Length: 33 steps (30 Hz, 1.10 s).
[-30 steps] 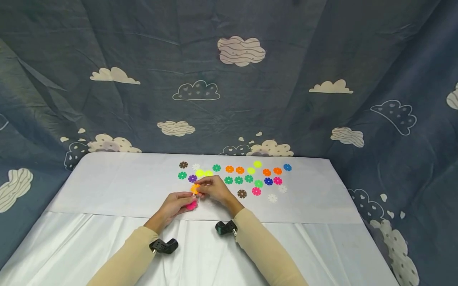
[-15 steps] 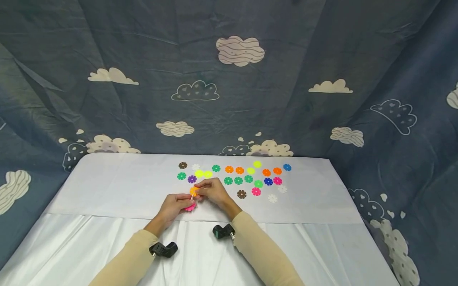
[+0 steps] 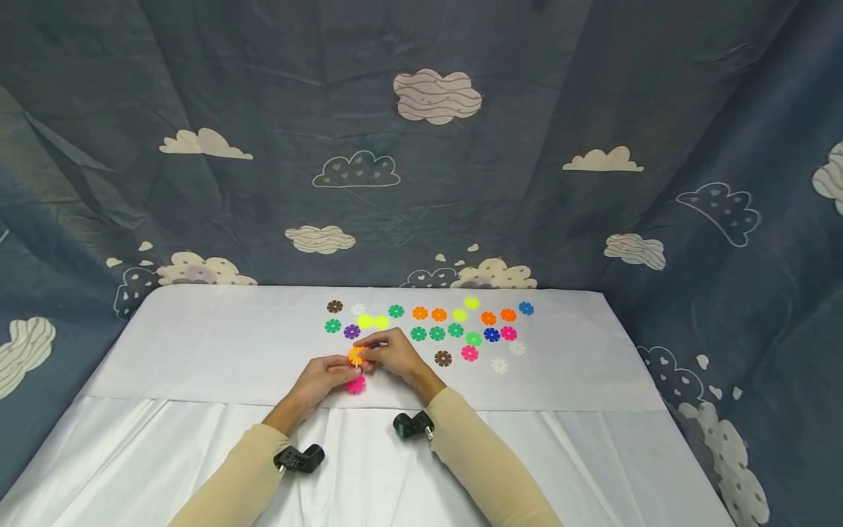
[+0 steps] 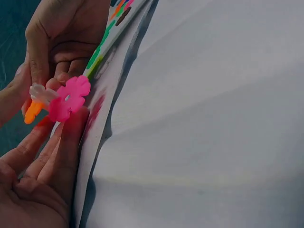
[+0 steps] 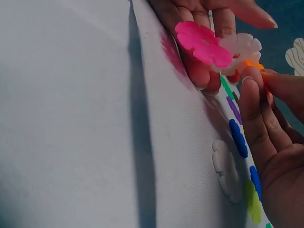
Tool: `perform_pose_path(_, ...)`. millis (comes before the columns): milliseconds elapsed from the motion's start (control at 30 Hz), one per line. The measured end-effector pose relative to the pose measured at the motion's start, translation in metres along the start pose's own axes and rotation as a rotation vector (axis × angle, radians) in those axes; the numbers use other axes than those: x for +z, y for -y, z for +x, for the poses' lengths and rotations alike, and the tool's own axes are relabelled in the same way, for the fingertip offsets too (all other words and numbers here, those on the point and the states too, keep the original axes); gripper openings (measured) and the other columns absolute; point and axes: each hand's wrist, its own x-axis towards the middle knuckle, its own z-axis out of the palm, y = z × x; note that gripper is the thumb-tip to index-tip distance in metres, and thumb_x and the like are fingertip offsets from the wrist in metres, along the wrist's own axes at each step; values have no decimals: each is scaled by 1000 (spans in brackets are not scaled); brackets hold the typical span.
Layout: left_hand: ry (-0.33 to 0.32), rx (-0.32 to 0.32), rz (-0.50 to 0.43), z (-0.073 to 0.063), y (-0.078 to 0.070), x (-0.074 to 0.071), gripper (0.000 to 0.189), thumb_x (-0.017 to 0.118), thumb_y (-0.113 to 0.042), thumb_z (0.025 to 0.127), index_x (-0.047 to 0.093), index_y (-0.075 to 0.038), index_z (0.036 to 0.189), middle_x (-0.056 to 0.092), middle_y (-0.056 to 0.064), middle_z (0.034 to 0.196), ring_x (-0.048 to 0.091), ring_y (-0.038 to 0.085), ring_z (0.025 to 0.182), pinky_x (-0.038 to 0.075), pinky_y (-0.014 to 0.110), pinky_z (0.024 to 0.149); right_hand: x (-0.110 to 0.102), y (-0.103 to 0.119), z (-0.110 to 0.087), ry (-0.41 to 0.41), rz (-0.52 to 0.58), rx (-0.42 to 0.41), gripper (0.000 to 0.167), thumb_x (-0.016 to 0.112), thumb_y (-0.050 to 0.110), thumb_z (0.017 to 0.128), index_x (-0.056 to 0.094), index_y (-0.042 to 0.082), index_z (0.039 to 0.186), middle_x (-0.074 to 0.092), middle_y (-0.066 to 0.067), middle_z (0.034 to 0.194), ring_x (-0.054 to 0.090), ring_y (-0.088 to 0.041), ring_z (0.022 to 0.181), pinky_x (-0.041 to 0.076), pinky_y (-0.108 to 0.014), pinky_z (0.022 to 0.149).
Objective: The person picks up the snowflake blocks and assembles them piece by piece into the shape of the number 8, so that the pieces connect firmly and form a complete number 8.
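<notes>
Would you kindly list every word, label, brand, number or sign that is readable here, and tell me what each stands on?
None: no text can be read in any view.
The backdrop shows printed clouds and hearts, no lettering.
The pink disc, white disc and orange disc show no readable marks.
Any label on the left wrist camera or right wrist camera is too small to read.

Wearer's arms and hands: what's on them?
Left hand and right hand: bare, no gloves. Left sleeve and right sleeve: long, plain beige. Left wrist unit and right wrist unit: black, bent. No cables visible.
</notes>
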Motion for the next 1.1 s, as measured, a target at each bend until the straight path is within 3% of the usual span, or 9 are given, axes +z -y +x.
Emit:
perform_pose_path(200,-105,-42,11,8,-4,-1,29,59,-10,96,58,11,116,69,14,102,66,13,89,56,28,83,0,-1,2,42,12,16,19,63,-7,88,71,-6,105,68,-12,80,61,-15,58,56,-24,56)
perform_pose_path(400,-124,-73,-46,11,-3,-2,22,58,-3,95,58,13,110,70,15,97,68,15,83,57,27,80,-12,-2,-3,45,-65,-12,23,66,0,88,69,-5,110,64,-9,79,60,-17,59,56,-27,57)
perform_pose_path(567,-126,-102,-61,12,-6,-6,23,58,-4,95,58,13,112,67,18,104,68,15,85,56,27,80,-37,-2,-14,-14,-324,-31,16,73,6,84,73,0,99,63,-3,77,54,-12,58,48,-22,54)
perform_pose_path(733,-122,-115,-56,12,-7,-10,26,58,-5,96,57,13,115,62,24,114,67,14,86,56,26,80,-44,-1,-20,3,-595,-41,18,81,15,78,74,7,92,61,2,74,49,-9,63,42,-19,57)
perform_pose_path(933,-111,-105,-56,14,-6,-9,26,57,-5,96,57,14,115,64,22,110,67,13,84,56,25,80,-40,0,-22,49,-757,-46,23,86,19,71,71,10,86,57,5,74,49,-9,69,43,-21,65)
perform_pose_path(1100,-128,-103,-54,12,-6,-6,25,57,-4,96,57,14,114,64,22,110,67,13,83,56,25,80,-38,1,-25,49,-768,-52,22,85,15,73,65,11,84,57,4,76,49,-10,71,42,-21,66)
